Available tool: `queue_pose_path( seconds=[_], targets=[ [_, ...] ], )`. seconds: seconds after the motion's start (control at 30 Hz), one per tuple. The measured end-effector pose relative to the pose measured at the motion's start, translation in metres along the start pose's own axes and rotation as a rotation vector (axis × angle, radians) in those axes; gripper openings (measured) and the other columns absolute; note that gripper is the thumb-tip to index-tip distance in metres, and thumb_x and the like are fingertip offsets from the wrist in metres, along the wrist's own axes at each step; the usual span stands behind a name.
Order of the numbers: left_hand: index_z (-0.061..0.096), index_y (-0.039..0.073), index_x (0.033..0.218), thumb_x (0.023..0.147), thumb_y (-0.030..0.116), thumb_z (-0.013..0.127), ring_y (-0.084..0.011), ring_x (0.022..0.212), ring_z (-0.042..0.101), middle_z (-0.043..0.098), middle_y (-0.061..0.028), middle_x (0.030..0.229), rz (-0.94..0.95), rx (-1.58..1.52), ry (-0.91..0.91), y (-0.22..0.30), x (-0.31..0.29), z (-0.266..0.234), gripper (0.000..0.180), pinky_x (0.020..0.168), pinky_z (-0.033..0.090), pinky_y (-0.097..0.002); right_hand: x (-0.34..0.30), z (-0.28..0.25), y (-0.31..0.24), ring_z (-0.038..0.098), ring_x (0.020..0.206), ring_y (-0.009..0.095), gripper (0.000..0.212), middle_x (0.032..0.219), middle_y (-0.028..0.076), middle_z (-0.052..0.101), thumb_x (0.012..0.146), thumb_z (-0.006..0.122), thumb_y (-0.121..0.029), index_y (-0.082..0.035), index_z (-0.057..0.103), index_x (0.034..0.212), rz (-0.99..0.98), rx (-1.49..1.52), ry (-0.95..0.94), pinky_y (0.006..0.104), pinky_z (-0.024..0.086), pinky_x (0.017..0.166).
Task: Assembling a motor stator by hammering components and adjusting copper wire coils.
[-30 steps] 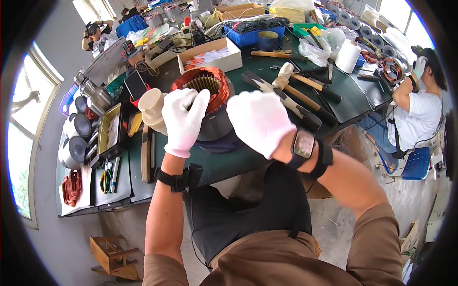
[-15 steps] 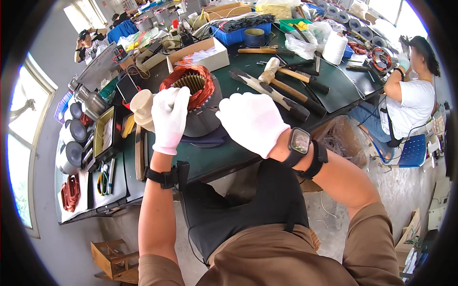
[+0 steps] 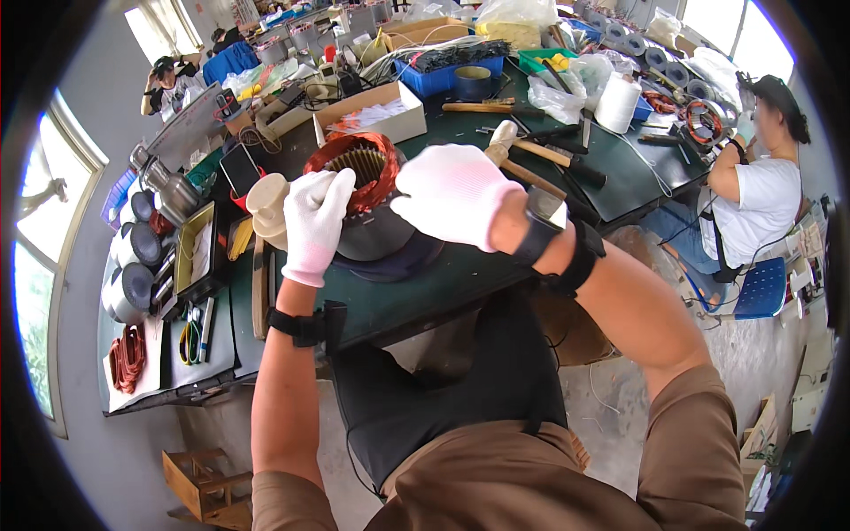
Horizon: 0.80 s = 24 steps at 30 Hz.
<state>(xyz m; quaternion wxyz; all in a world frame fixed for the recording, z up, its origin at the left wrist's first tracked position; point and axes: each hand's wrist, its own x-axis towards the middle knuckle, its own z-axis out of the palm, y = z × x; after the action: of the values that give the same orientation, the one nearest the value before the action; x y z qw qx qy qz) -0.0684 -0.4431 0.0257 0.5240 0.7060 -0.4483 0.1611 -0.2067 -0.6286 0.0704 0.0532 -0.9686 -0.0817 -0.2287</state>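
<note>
A motor stator (image 3: 376, 237) with a grey body stands at the table's near edge on a dark, round pad (image 3: 390, 265). Orange-red copper windings (image 3: 382, 181) ring its top, and the slotted core shows inside. At the left of the windings is my white-gloved left hand (image 3: 316, 221), thumb and fingers pinched together at the ring's edge. My gloved right hand (image 3: 456, 195) is at the right side of the windings, back of the hand upward and fingers curled. Whatever either hand holds is hidden or too small to make out.
A pale mallet (image 3: 268, 208) stands beside my left hand. Beyond my right hand lie hammers (image 3: 531, 177), a thread cone (image 3: 617, 104) and a blue bin (image 3: 425, 78). A white box (image 3: 376, 115) sits behind the stator. A co-worker (image 3: 753, 190) sits at the right.
My right hand has moved up and left, closer to the windings, and its wrist has turned. My left hand keeps its pinch at the ring's left edge. The view has shifted slightly.
</note>
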Motion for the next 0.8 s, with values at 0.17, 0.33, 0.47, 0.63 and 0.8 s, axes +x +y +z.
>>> queue_pose_path(
  seconds=[0.17, 0.33, 0.47, 0.63, 0.8],
  targets=[
    [0.063, -0.005, 0.073, 0.102, 0.016, 0.067, -0.0178, 0.064, 0.051, 0.054, -0.0072, 0.062, -0.083, -0.088, -0.058, -0.009, 0.015, -0.008, 0.036, 0.066, 0.042, -0.0354, -0.035, -0.005, 0.000, 0.074, 0.079, 0.034, 0.028, 0.079, 0.013, 0.073, 0.097, 0.065, -0.029, -0.008, 0.074, 0.081, 0.149, -0.047, 0.053, 0.0458, 0.059, 0.071],
    [0.065, -0.004, 0.072, 0.099, 0.014, 0.067, -0.0297, 0.062, 0.059, 0.060, -0.0162, 0.065, 0.029, 0.087, -0.059, 0.015, 0.013, 0.003, 0.032, 0.065, 0.044, -0.0392, -0.035, 0.014, -0.007, 0.075, 0.076, 0.030, 0.022, 0.080, 0.011, 0.073, 0.098, 0.065, -0.026, -0.011, 0.073, 0.085, 0.154, -0.118, 0.115, 0.0430, 0.060, 0.069],
    [0.060, 0.001, 0.067, 0.095, 0.013, 0.069, -0.0360, 0.067, 0.059, 0.059, -0.0146, 0.066, 0.202, 0.319, -0.009, 0.020, 0.005, 0.013, 0.032, 0.070, 0.044, -0.0429, -0.036, 0.030, -0.009, 0.075, 0.075, 0.028, 0.019, 0.079, 0.010, 0.072, 0.097, 0.065, -0.022, -0.009, 0.072, 0.084, 0.086, -0.142, 0.161, 0.0409, 0.060, 0.064],
    [0.063, -0.001, 0.075, 0.094, 0.012, 0.070, -0.0361, 0.071, 0.057, 0.059, -0.0172, 0.071, 0.181, 0.326, -0.003, 0.018, 0.004, 0.013, 0.024, 0.074, 0.046, -0.0410, -0.025, 0.031, -0.021, 0.074, 0.073, 0.028, 0.012, 0.077, 0.009, 0.070, 0.091, 0.066, -0.017, -0.009, 0.072, 0.084, 0.133, -0.228, 0.157, 0.0431, 0.059, 0.062],
    [0.060, -0.004, 0.072, 0.092, 0.013, 0.070, -0.0345, 0.063, 0.054, 0.057, -0.0177, 0.067, 0.074, 0.214, 0.005, 0.022, 0.014, 0.019, 0.029, 0.063, 0.044, -0.0395, 0.016, -0.001, -0.002, 0.074, 0.075, 0.036, 0.019, 0.082, 0.017, 0.074, 0.086, 0.064, -0.021, -0.007, 0.076, 0.083, -0.010, -0.071, 0.151, 0.0479, 0.059, 0.071]
  ],
)
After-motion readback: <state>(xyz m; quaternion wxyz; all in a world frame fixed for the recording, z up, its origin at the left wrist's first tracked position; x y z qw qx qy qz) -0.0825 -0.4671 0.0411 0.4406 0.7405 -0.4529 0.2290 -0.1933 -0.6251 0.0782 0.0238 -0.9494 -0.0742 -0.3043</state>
